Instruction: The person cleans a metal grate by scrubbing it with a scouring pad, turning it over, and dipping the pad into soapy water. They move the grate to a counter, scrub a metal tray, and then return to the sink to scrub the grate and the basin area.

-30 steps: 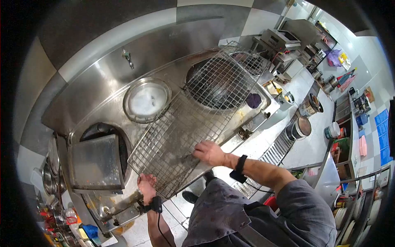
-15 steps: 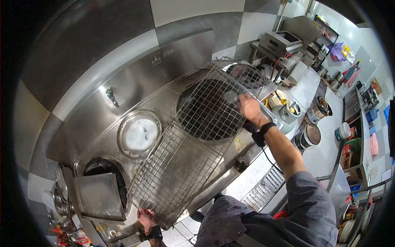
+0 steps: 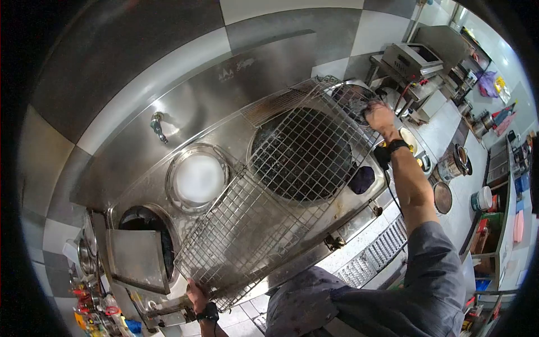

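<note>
A long wire grill rack (image 3: 252,224) lies slanted across the steel counter (image 3: 151,168), over a round dark wok opening (image 3: 297,151). My left hand (image 3: 196,296) is closed on the rack's near left corner. My right hand (image 3: 382,119) reaches the rack's far right end, its fingers closed round a wiry scouring pad (image 3: 366,112) that is partly hidden. Beside the rack stands a round metal basin (image 3: 197,178) of white suds. Another wire rack (image 3: 281,104) lies behind, against the back ledge.
A tap (image 3: 159,127) juts from the steel backsplash. At left, a square metal tray (image 3: 137,258) partly covers a second dark opening. A dark cloth-like item (image 3: 362,180) sits at the counter's right. Buckets (image 3: 482,199) stand on the floor at right.
My right hand has moved away to the right along the rack, from over the wok opening to its far end. My left hand keeps its hold on the near corner. The view has shifted slightly.
</note>
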### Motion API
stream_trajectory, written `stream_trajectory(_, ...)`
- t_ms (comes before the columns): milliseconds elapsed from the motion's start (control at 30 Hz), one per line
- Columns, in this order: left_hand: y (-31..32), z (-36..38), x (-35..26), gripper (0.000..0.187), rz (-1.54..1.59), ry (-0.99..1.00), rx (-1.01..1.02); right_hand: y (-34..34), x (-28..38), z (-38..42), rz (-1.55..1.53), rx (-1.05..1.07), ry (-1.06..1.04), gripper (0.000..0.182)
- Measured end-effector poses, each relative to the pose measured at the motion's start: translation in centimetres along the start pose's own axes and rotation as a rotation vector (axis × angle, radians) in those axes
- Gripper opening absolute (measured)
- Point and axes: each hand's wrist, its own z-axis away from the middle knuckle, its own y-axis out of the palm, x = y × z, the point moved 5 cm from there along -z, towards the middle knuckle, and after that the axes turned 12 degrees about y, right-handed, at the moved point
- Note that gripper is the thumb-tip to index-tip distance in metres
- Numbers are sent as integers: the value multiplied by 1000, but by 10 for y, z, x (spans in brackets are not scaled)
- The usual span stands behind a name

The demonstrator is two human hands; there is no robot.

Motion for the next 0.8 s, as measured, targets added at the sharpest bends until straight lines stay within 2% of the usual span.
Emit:
stream_trajectory(67,-1,-3,8,57,13,5,9,25,-18,-18,-222,275,145,43)
stream_trajectory(100,-3,-4,10,58,-6,-6,-60,37,-18,-25,-41,364,-197,36)
stream_trajectory(133,-3,-5,12,58,-23,-16,-128,37,-26,-24,-34,242,-301,27)
stream_trajectory(200,1,-6,14,62,-3,18,-199,119,-93,-60,-836,566,-3,48)
stream_trajectory(267,-6,-9,10,65,5,31,-232,87,-60,-49,10,356,-375,43)
stream_trajectory(300,-11,-9,8,67,-18,-39,-250,52,-47,-35,-141,453,-183,44)
stream_trajectory(333,-11,-9,2,67,-18,-40,-260,77,-60,-37,-154,339,-290,44)
stream_trajectory(400,-14,-6,-11,65,-139,133,-375,39,-42,-15,-217,454,-205,43)
stream_trajectory(500,-20,-3,-15,64,-39,106,-396,76,-65,0,-436,351,139,39)
stream_trajectory(533,-25,-1,-15,63,10,103,-404,91,-64,6,-441,354,132,39)
stream_trajectory(567,-26,4,-17,66,-38,201,-395,105,-69,10,-409,180,98,39)
stream_trajectory(600,-27,8,-20,66,-41,199,-401,109,-70,18,-376,4,66,38)
stream_trajectory(667,-31,15,-31,66,-70,211,-432,87,-35,46,-269,50,25,38)
stream_trajectory(733,-34,22,-35,64,-9,187,-435,71,-17,73,-304,-107,41,35)
stream_trajectory(800,-36,25,-33,63,121,216,-415,61,6,82,-371,-88,92,30)
